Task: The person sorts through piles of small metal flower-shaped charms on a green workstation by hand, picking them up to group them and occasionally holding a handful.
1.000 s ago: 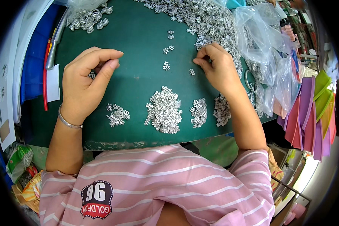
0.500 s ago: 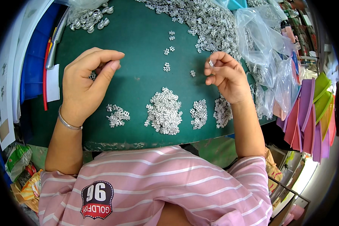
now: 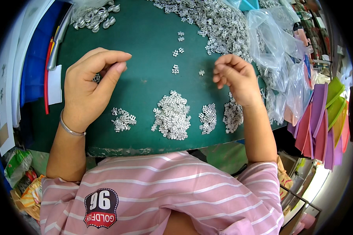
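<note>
My left hand (image 3: 91,84), with a silver bangle (image 3: 72,124) at its wrist, hovers over the left of the green table. Its thumb and forefinger are pressed together; whatever may be between them is hidden. A bit of silver metal (image 3: 97,78) shows beside its palm. On the right, my right hand (image 3: 236,78) has curled fingers, and I cannot see what they hold. Nearest to it lies a single small openwork metal piece (image 3: 201,72). Between the hands are a few more loose metal pieces (image 3: 175,69). Closer to me lie a large pile (image 3: 171,115) and smaller piles (image 3: 124,120) of such pieces.
A big heap of silver pieces (image 3: 223,33) covers the far right, beside clear plastic bags (image 3: 262,35). Rounded metal parts (image 3: 94,17) lie far left. A blue bin (image 3: 35,74) and a red rod (image 3: 47,86) line the left side. Colourful plastic trays (image 3: 321,121) stand right.
A small metal piece that showed at my right fingertips is out of sight now, and those fingers are curled closer together. My left hand has barely moved.
</note>
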{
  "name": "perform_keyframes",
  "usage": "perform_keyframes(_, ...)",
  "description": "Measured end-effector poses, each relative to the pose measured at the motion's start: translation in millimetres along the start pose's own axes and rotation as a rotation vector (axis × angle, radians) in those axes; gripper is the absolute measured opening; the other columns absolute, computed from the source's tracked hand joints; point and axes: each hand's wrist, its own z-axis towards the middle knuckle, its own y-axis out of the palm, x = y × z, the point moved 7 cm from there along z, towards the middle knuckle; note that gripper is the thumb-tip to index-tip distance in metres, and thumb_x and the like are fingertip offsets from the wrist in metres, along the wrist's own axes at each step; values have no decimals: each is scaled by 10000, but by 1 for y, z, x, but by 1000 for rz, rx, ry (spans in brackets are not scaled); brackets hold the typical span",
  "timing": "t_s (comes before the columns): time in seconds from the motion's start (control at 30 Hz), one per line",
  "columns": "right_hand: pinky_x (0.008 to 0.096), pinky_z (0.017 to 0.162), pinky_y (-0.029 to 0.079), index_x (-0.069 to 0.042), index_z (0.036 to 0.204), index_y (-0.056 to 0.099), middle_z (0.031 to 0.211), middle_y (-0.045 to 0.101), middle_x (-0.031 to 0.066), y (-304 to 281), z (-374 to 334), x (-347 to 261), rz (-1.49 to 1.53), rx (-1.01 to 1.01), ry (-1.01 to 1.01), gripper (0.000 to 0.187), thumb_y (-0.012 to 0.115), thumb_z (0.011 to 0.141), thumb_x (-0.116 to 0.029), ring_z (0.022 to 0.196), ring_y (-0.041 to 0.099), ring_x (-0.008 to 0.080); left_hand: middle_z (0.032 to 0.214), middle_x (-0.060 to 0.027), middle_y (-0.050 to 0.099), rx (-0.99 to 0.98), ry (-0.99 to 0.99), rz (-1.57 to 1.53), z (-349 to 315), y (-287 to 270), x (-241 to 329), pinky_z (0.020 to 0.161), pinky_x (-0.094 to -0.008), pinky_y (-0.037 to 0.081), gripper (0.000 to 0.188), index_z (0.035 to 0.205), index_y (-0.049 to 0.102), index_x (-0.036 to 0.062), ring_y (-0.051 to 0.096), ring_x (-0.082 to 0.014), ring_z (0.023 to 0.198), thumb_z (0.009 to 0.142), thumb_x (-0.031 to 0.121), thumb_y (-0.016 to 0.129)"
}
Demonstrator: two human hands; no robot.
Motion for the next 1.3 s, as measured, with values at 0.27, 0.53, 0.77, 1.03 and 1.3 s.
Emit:
perform_keyframes(0.27,294,605,471,10,855,639,755,607,112,29,-1,-14,-686,-29,-245,107,647,759,-38,656,595,186,796,-41,584,0,-13,16,1,-1,0,621,-199,421,125,950,642,-7,548,-89,708,838,0,586)
perform_keyframes(0.53,371,611,464,-19,854,641,766,557,147,85,2,-40,-842,-137,-634,121,667,745,-64,688,569,331,803,-50,594,5,-31,5,1,-1,-3,623,-205,430,121,936,646,-4,567,-99,720,831,-5,586)
perform_keyframes(0.77,342,608,459,-2,803,633,718,568,130,52,19,-33,-755,-95,-378,96,673,749,-70,654,571,281,778,-57,604,14,-8,-10,1,-4,0,610,-223,429,119,926,649,7,571,-118,700,825,-8,587)
perform_keyframes(1.03,354,616,467,-4,788,632,727,594,160,46,24,-29,-720,-87,-409,123,694,751,-104,672,588,296,745,-98,624,81,100,51,3,-11,6,606,-268,466,96,863,656,-4,602,-188,679,778,-9,611)
perform_keyframes(1.3,303,587,477,18,841,632,700,638,113,37,37,-29,-664,-75,-133,151,695,776,-103,618,590,171,719,-77,613,162,9,-44,3,-19,-4,544,-240,453,107,873,672,19,579,-137,596,773,10,637)
